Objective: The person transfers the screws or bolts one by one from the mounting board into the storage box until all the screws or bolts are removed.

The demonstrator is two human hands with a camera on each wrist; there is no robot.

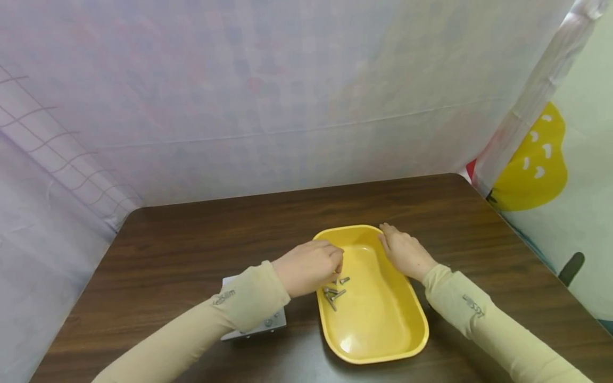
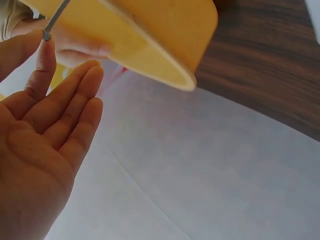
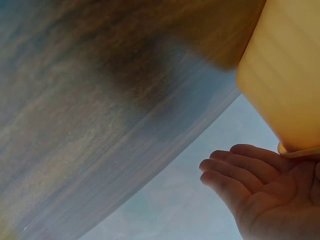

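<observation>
My left hand (image 1: 308,266) is over the left side of a yellow tray (image 1: 416,330). Between its thumb and index fingertip it pinches a thin metal bolt (image 2: 56,19); the other fingers stretch out straight. Below that hand, several loose bolts (image 1: 335,294) lie inside the tray against its left wall. My right hand (image 1: 407,252) rests on the tray's far right rim, with its thumb over the inside edge. In the right wrist view its fingers (image 3: 240,172) extend loosely outside the wall, and the thumb is mostly hidden.
A pale metal block (image 1: 275,319) with small bolts or holes on it sits left of the tray, partly covered by my left forearm. The dark wooden table (image 1: 239,223) ends at a white cloth (image 1: 287,106) behind it.
</observation>
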